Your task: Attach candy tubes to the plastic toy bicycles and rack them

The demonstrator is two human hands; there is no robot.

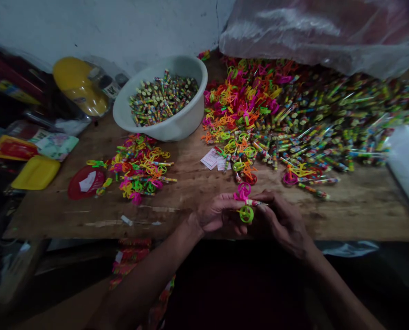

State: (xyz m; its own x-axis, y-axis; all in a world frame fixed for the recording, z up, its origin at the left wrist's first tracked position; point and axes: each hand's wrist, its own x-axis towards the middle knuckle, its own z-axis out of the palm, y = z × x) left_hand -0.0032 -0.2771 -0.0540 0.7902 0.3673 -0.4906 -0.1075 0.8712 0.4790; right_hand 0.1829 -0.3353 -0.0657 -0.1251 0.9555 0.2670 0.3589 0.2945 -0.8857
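Near the table's front edge, my left hand [221, 213] is closed on a small printed tube [251, 202]. A pink plastic ring piece [244, 191] and a green ring piece [246, 214] stick out beside the tube at the fingers. My right hand [283, 222] pinches the tube's right end, where something thin and pointed shows. Beyond the hands lies a large heap of printed tubes [314, 123], with pink, orange and yellow plastic pieces [240, 98] at its left. A smaller pile of tubes and plastic pieces [140, 167] lies to the left.
A white basin [189, 123] full of tubes stands at the back of the wooden table [180, 206]. Left are a red lid [74, 184], a yellow tray [36, 173] and a yellow container [75, 82]. Clear plastic sheeting [314, 36] hangs over the back right.
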